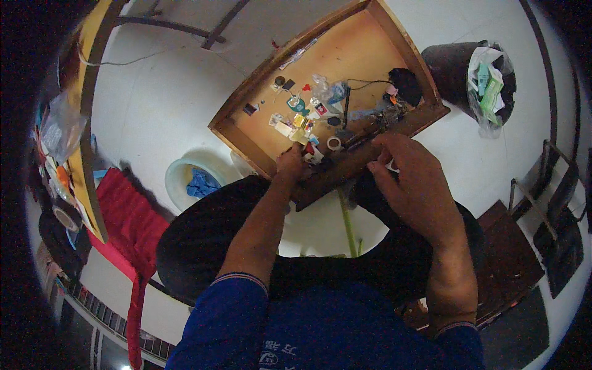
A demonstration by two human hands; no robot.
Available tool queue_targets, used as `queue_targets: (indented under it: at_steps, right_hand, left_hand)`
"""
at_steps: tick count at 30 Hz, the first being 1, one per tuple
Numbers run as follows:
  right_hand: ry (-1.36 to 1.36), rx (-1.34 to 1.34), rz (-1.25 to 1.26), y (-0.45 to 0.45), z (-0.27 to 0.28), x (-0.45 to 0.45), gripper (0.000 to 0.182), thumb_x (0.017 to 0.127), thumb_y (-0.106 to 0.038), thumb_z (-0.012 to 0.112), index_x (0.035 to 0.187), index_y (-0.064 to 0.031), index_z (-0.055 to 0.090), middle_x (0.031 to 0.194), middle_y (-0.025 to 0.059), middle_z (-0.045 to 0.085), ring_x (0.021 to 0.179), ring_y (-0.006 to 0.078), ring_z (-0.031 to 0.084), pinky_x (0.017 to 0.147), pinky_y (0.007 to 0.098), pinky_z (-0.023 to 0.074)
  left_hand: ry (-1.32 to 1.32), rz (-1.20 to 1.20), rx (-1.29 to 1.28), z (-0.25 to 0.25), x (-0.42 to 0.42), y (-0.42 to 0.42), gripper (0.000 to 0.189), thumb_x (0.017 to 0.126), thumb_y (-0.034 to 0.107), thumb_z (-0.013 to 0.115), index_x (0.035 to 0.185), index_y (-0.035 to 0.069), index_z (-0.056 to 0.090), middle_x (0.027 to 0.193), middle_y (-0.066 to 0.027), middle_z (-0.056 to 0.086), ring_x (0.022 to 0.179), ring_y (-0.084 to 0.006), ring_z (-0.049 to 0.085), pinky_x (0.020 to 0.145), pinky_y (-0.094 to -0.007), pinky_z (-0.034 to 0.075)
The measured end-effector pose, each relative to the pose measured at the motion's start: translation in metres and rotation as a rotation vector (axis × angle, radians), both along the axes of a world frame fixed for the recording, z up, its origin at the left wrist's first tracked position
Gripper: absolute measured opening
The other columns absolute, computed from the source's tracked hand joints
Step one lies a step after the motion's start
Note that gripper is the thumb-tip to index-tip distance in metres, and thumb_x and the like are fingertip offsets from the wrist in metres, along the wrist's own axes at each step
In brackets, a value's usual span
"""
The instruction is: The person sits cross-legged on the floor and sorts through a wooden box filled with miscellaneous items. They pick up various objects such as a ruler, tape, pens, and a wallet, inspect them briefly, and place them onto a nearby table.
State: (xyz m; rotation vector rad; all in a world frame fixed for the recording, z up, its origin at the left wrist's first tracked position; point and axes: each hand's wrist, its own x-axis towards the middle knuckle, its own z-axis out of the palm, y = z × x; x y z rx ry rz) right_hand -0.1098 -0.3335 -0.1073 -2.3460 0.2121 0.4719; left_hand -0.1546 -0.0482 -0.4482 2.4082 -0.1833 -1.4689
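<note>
A wooden drawer rests tilted before me, its near side wall by my knees. My left hand reaches into its near left corner, fingertips down among small papers and packets; whether it grips anything is hidden. Over the near wall, my right hand is bent with thumb and forefinger apart at the rim; I cannot tell if it grips the wood. Between the hands lies a roll of tape. Farther in are a green tag-like piece, crumpled clear plastic, a black rod and a black pouch-like bundle.
A black bin with a plastic liner and discarded boxes stands at right. On the left are a pale tub holding blue material, red cloth and a cluttered yellow-edged table. A dark brown wooden piece lies at lower right.
</note>
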Motion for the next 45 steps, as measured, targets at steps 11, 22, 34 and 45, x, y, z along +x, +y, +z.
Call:
queue_targets:
  at_steps: [11, 22, 34, 45]
  right_hand:
    - [0.107, 0.011, -0.003, -0.003, 0.002, 0.003, 0.034, 0.093, -0.020, 0.066, 0.118, 0.0022, 0.059, 0.111, 0.0220, 0.066, 0.103, 0.0395, 0.065, 0.091, 0.0488, 0.0528]
    - [-0.048, 0.031, 0.010, 0.003, 0.000, 0.000, 0.029, 0.091, -0.012, 0.065, 0.116, 0.0013, 0.060, 0.097, 0.0184, 0.066, 0.091, 0.0355, 0.066, 0.082, 0.0453, 0.0531]
    - [0.042, 0.448, -0.253, 0.020, -0.021, -0.010, 0.044, 0.094, -0.030, 0.066, 0.124, 0.0021, 0.057, 0.106, 0.0184, 0.070, 0.093, 0.0302, 0.070, 0.085, 0.0414, 0.0545]
    - [-0.080, 0.554, -0.514, 0.062, 0.064, -0.008, 0.023, 0.101, -0.022, 0.060, 0.110, -0.0026, 0.065, 0.088, 0.0003, 0.067, 0.073, 0.0064, 0.057, 0.062, 0.0253, 0.0462]
  left_hand:
    - [0.054, -0.466, -0.009, 0.019, 0.017, -0.017, 0.041, 0.088, 0.035, 0.067, 0.122, 0.014, 0.063, 0.111, -0.0145, 0.073, 0.104, -0.0326, 0.071, 0.089, -0.0489, 0.055]
    - [-0.143, -0.091, -0.222, 0.055, 0.055, 0.019, 0.042, 0.085, 0.026, 0.075, 0.121, 0.005, 0.066, 0.099, -0.0192, 0.073, 0.095, -0.0347, 0.071, 0.085, -0.0450, 0.056]
    - [0.114, 0.689, -0.773, 0.334, 0.153, -0.030, 0.040, 0.086, 0.025, 0.082, 0.116, 0.002, 0.067, 0.102, -0.0013, 0.070, 0.089, -0.0100, 0.064, 0.080, -0.0266, 0.053]
    - [0.007, 0.891, -0.995, 0.397, 0.119, -0.035, 0.046, 0.088, 0.023, 0.080, 0.124, 0.004, 0.061, 0.102, -0.0041, 0.067, 0.088, -0.0103, 0.064, 0.076, -0.0269, 0.054]
